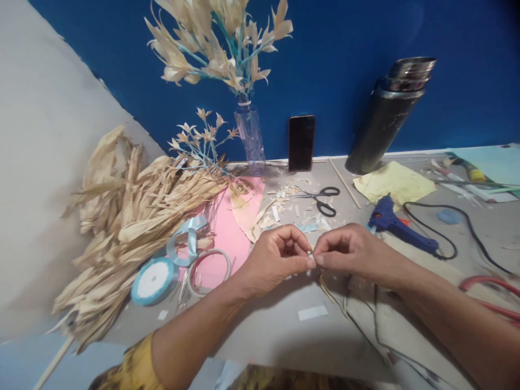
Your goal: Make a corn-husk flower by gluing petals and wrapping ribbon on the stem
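The left hand (276, 254) and the right hand (355, 253) meet, thumb and forefinger of each closed in a pinch on a tiny piece (311, 251), too small to identify. From it, the scissors (316, 196) lie at twelve o'clock, the blue glue gun (393, 223) at two, the dried corn husks (158, 203) at ten.

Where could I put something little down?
Maybe on the bare table between the left forearm and the white strip; smaller room lies between the scissors and glue gun. Scraps crowd beyond the left hand and right hand. Husks, ribbon spool and tape ring crowd the left side.
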Motion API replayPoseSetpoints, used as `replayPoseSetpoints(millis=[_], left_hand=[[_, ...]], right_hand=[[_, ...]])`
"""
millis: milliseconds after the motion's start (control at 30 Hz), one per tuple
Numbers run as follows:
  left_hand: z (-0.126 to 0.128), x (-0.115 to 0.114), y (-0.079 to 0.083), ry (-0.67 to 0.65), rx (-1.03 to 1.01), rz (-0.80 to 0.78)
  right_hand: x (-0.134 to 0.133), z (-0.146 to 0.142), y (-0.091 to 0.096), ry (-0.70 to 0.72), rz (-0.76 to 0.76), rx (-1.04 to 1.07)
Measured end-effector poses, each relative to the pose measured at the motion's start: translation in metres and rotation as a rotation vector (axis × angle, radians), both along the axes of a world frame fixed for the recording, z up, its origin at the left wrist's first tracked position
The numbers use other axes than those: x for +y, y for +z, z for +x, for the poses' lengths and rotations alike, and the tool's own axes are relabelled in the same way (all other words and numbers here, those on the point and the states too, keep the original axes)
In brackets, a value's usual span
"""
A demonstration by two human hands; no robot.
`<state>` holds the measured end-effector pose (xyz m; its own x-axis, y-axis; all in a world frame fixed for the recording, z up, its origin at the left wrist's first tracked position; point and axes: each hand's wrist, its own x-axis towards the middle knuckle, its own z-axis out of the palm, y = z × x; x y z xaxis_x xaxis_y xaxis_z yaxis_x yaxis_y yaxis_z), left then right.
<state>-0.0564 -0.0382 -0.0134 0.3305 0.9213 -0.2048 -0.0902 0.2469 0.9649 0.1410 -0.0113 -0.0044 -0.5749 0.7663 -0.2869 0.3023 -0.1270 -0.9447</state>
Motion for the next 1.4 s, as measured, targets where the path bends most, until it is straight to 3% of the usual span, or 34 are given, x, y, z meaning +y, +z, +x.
replayPoseSetpoints(millis=[433,833,1400], left_hand=[[0.0012,-0.0012,0.0003,-0.005,-0.026,-0.029],[0.0007,0.0011,0.0009,0.01,-0.033,-0.035],[0.0018,0.0,-0.0009,0.016,-0.021,-0.039]], right_hand=[[0.0002,-0.0008,-0.0025,0.002,0.073,-0.019],[-0.0005,0.0018,0.001,0.012,0.004,0.009],[-0.0011,-0.0006,-0.0042,-0.03,0.053,-0.016]])
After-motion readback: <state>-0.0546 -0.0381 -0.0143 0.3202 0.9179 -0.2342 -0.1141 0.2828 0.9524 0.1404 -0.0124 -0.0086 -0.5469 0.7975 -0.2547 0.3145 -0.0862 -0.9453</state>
